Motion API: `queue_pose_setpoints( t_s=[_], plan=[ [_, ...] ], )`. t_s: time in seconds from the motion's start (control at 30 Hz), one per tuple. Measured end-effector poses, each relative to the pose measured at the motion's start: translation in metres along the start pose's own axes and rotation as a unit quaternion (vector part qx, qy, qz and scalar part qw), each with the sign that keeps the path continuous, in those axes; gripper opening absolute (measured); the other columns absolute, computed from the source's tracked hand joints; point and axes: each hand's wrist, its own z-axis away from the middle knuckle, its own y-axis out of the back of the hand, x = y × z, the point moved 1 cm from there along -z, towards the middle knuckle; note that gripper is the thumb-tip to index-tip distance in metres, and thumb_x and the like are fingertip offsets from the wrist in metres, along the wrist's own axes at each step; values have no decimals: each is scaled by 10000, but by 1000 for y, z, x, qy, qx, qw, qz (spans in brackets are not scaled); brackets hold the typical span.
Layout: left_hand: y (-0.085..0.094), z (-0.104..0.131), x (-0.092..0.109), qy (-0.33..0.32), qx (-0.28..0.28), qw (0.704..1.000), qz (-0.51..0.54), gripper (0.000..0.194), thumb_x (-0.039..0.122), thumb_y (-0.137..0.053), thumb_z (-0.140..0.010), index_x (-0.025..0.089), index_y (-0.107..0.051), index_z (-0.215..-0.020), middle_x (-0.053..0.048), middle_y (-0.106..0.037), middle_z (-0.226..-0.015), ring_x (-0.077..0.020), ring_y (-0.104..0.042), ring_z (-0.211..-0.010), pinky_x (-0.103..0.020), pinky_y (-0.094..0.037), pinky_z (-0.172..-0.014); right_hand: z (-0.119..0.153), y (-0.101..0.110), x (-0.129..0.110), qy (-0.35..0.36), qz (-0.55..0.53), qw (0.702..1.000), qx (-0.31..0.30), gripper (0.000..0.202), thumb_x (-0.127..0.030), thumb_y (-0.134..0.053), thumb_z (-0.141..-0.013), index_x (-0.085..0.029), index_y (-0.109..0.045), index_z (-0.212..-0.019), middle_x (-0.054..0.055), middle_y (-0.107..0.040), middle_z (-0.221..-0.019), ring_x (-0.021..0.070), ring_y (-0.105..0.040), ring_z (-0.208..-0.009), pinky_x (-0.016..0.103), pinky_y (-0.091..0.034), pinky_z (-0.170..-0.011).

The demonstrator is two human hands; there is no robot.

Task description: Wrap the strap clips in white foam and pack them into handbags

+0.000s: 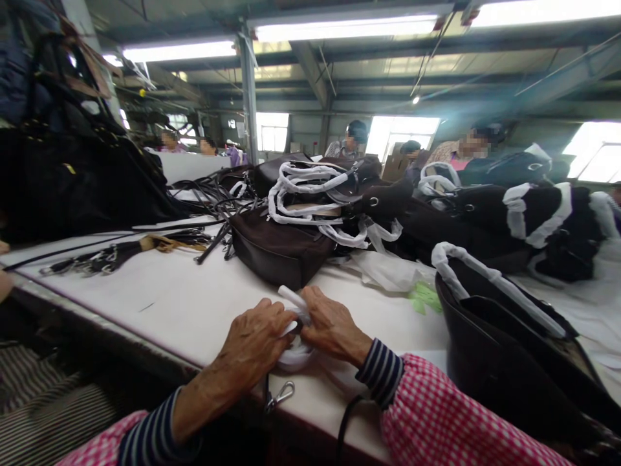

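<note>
My left hand (259, 333) and my right hand (332, 323) meet above the near edge of the white table (194, 310). Both are closed, with fingers pinched on a white wrapping strip (292, 298) whose end sticks up between them. A small dark piece shows between the fingertips, too covered to name. Under the hands lies a rounded white bundle (294, 359), partly hidden by the fingers. Just below it, a metal snap hook (281, 395) on a black strap rests at the table edge. Another black strap (345, 421) hangs over the edge near my right wrist.
A dark brown handbag (281, 246) with white-wrapped handles lies ahead, with more bags behind. An open dark bag (490, 349) stands at right. Straps with metal clips (104, 259) lie at left, beside a large black bag (72, 175). Several people are in the background.
</note>
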Motion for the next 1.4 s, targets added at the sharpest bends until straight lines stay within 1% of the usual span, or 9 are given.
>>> queue_pose_setpoints(
  t_s=[0.27,0.4,0.57,0.67,0.77,0.97,1.17,1.27,1.4],
  plan=[
    [0,-11,6,-12,-18,1000,2,145,209,-598,-929,236,-695,-1035,-69,-639,-1057,-268,-580,-1053,-361,-471,-801,-3,-11,11,7,-50,998,30,279,-152,-581,-810,-208,-496,-1070,34,-598,-1065,209,-593,-902,301,-341,-708],
    [3,-6,-6,-64,-13,993,98,117,269,-591,-969,271,-693,-1025,-16,-626,-1063,-215,-573,-1070,-325,-454,-882,-1,-8,14,31,-80,996,17,300,-133,-581,-830,-207,-492,-1106,28,-587,-1077,201,-587,-918,293,-359,-739],
    [8,6,-19,-82,-34,962,258,201,348,-511,-999,269,-693,-966,-9,-592,-1017,-210,-551,-1047,-319,-440,-919,9,9,10,63,-89,994,24,343,-281,-606,-969,-204,-455,-1267,53,-620,-1159,202,-622,-894,296,-375,-739],
    [6,10,-21,-75,-40,950,300,274,371,-452,-1017,283,-703,-950,-14,-584,-1029,-213,-559,-1034,-327,-438,-933,17,19,3,71,-43,995,49,204,-364,-474,-1070,-199,-490,-1189,43,-660,-1040,205,-638,-828,305,-351,-689],
    [0,12,-23,-74,-16,954,291,250,390,-476,-1007,298,-709,-997,-16,-593,-1053,-221,-573,-1034,-338,-440,-929,22,21,-2,99,3,994,54,140,-319,-449,-1081,-209,-529,-1045,15,-661,-924,190,-635,-789,304,-319,-644],
    [-5,12,-24,-66,41,973,218,194,366,-537,-955,256,-697,-949,-43,-589,-1006,-254,-589,-970,-372,-452,-856,16,11,5,92,28,995,-6,378,-441,-330,-1115,-197,-600,-1013,51,-668,-992,175,-632,-777,299,-309,-612],
    [4,16,-20,-55,29,950,305,234,396,-506,-1007,247,-682,-1044,-43,-592,-1104,-223,-589,-1063,-318,-461,-945,15,13,3,74,1,997,11,210,-377,-603,-974,-185,-668,-920,52,-719,-956,192,-657,-824,299,-304,-622],
    [5,19,-21,-44,6,937,348,280,413,-491,-1026,281,-681,-1182,-36,-570,-1276,-214,-556,-1186,-290,-428,-1038,13,12,-6,75,13,997,-4,283,-439,-631,-924,-170,-712,-894,91,-750,-910,225,-680,-791,306,-287,-590],
    [2,25,-22,-10,-1,925,379,254,392,-555,-988,294,-717,-1158,-18,-534,-1377,-208,-549,-1231,-256,-412,-1056,8,10,-16,68,26,997,-31,351,-476,-622,-892,-154,-756,-931,130,-769,-878,259,-705,-750,311,-301,-574]
  ],
)
